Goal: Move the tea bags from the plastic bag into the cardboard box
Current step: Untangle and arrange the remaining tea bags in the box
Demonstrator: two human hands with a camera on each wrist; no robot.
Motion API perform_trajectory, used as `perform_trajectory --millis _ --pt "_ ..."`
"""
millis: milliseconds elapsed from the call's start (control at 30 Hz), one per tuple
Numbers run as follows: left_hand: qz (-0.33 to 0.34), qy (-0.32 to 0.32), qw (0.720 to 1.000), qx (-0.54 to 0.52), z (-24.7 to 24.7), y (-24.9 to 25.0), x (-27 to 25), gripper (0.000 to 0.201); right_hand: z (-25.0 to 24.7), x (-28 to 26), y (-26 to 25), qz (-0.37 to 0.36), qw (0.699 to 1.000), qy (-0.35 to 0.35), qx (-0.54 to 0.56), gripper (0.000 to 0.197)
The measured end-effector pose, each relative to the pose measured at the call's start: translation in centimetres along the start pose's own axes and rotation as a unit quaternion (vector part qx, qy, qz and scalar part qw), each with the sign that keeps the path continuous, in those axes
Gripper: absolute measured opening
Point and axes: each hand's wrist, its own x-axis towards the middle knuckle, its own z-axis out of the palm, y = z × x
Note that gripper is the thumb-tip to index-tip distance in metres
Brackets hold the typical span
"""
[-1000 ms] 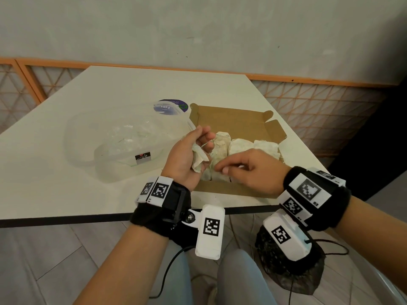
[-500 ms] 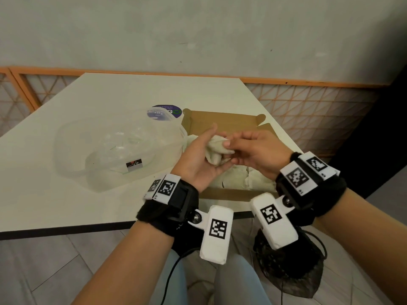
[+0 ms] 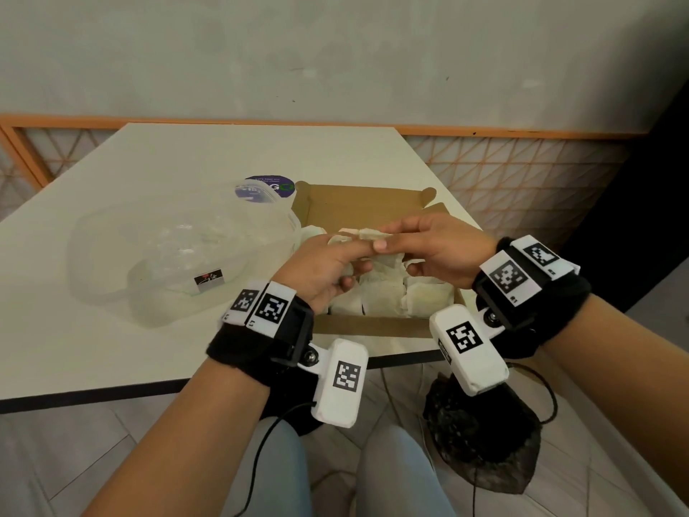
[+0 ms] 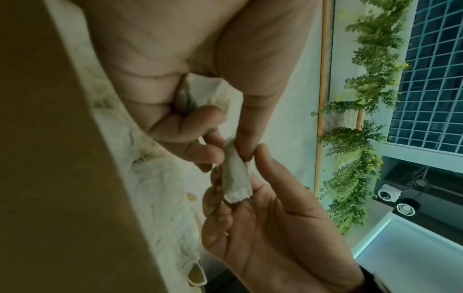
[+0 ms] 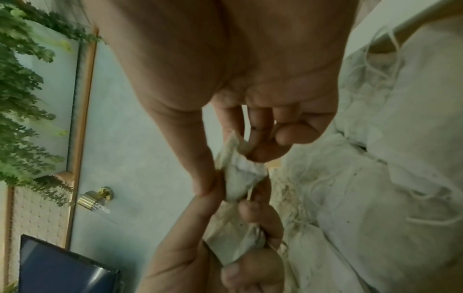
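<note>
Off-white counter fills the middle of the frame, orange lattice railing behind it along a grey wall. Round purple sticker sits mid-counter. Black mesh bag on the tiled floor, lower right. Leafy green vines show in both wrist views.

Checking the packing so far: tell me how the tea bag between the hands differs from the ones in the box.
The held tea bag is lifted above the cardboard box, pinched by the left hand and right hand; the packed tea bags lie side by side inside, untouched. Both are pale and crumpled.
</note>
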Motion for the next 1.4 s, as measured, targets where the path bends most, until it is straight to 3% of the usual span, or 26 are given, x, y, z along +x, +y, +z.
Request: perform_trajectory --millis 233,367,433,500,600,667,800,933,1000,1067,1167,1267,1333,1400 --pt "-0.015 -0.043 0.998 0.051 -0.1 0.0 -0.2 0.031 -1.4 -0.2 -0.5 0.028 0.996 -0.047 0.075 0.019" --pt "-0.014 -0.034 0.999 0.037 0.1 0.0 -0.5 0.026 -1.7 -0.2 -0.2 0.067 0.996 -0.061 0.023 0.042" --pt "-0.024 -0.026 0.999 0.038 0.2 -0.1 -0.6 0.028 -1.8 -0.2 0.0 0.072 0.995 -0.065 0.018 0.042" --pt "-0.036 -0.007 0.998 0.044 0.1 -0.1 -0.7 0.026 -2.1 -0.1 -0.1 0.058 0.997 -0.044 0.02 0.028" --pt "-0.032 0.032 0.998 0.034 -0.7 0.1 -0.8 0.015 -2.6 -0.2 -0.3 0.033 0.996 -0.014 -0.076 0.009" --pt "-0.024 0.049 0.998 0.009 -1.3 0.2 -0.8 0.01 -2.5 -0.1 -0.2 0.043 0.988 -0.038 -0.142 0.011" --pt "-0.017 0.051 0.998 -0.029 -2.2 0.2 -1.0 0.011 -1.6 0.3 0.4 0.091 0.975 -0.106 -0.173 0.013" --pt "-0.02 0.048 0.997 -0.057 -2.2 0.2 -1.0 0.01 -0.3 0.7 1.0 0.114 0.959 -0.092 -0.241 0.015" --pt "-0.032 0.044 0.994 -0.09 -2.0 0.4 -1.1 0.009 -0.1 0.7 0.9 0.095 0.943 -0.059 -0.313 0.019" --pt "-0.05 0.028 0.988 -0.146 -2.0 0.5 -1.1 0.013 -0.3 0.6 0.4 0.021 0.93 0.013 -0.367 0.028" --pt "-0.091 -0.02 0.977 -0.19 -1.8 0.8 -1.1 0.033 -0.4 0.2 -1.3 -0.1 0.932 0.119 -0.326 0.026" --pt "-0.124 -0.087 0.977 -0.15 -1.1 1.2 -1.2 0.053 0.8 0.0 -2.5 -0.107 0.941 0.049 -0.317 0.033" --pt "-0.13 -0.125 0.976 -0.119 -0.4 1.5 -1.5 0.058 1.5 0.4 -2.5 -0.083 0.921 -0.01 -0.381 0.038" --pt "-0.127 -0.138 0.979 -0.083 -0.1 1.7 -1.8 0.061 1.7 1.1 -2.0 -0.099 0.92 -0.005 -0.379 0.027"
